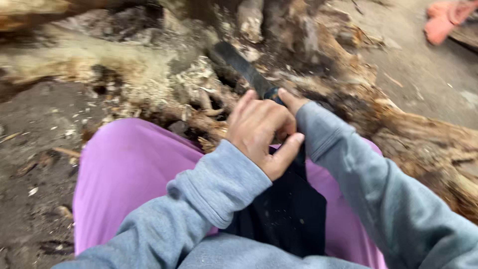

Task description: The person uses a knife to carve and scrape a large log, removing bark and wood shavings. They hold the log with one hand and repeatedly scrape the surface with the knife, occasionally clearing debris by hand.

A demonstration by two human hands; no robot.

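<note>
Grey sleeves [199, 209] over purple cloth [124, 169]; both hands, left [261, 132] and right [294, 102], grip a dark blade [241, 67] above splintered wood [423, 144] on dirt ground [35, 134].

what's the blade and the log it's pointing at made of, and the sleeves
The blade looks like dark, dull metal: flat, thin, no shine, though motion blur hides detail. The log is raw wood, pale and splintered, with fibrous torn strands and chips around it. The sleeves look like soft grey knit fabric, probably fleece or jersey, with a ribbed cuff. Both hands are wrapped around the handle.
</note>
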